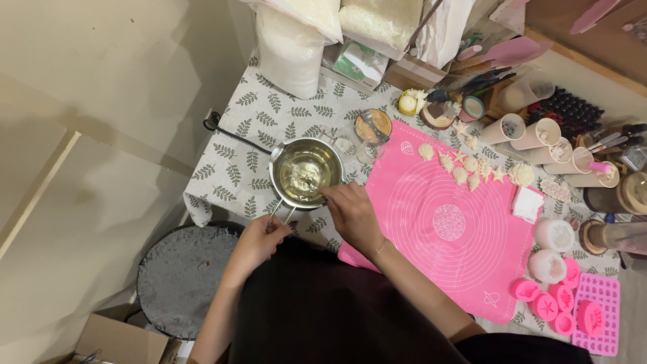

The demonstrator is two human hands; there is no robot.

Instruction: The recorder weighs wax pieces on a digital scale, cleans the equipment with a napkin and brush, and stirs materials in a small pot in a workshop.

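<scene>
The person wore a dark, nearly black garment that filled the lower middle of the view, its cloth plain and without print or visible seams. Both forearms were bare from the elbow down, with no sleeves reaching them. A thin, pale bracelet circled the wrist of the right hand (352, 214). The left hand (259, 239) showed no ring or band that could be made out. Nails were too small to judge.

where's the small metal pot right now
In the head view, the small metal pot sits left of centre on the leaf-print tablecloth, just left of the pink silicone mat.
</scene>
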